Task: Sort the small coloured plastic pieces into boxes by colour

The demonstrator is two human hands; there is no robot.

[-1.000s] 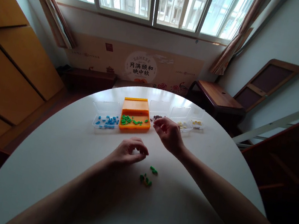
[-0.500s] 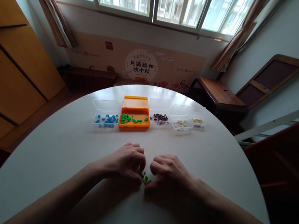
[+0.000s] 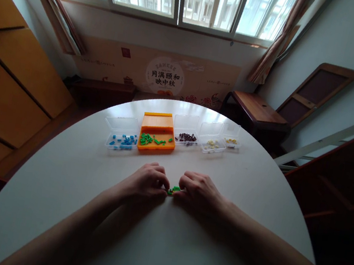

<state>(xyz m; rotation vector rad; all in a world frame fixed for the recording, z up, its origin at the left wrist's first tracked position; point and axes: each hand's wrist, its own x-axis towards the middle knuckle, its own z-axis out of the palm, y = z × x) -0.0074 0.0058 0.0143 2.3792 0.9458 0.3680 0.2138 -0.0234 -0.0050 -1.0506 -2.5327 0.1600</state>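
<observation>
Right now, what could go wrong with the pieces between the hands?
The small green cluster is between the left hand and the right hand, so a piece might pop loose under uneven pressure.
The hands partly hide it, so a piece sitting crooked could go unnoticed.
The orange box stands open beyond them; a knock might spill its loose green pieces.

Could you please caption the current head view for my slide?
Left hand and right hand hold green bricks before five open boxes.
</observation>
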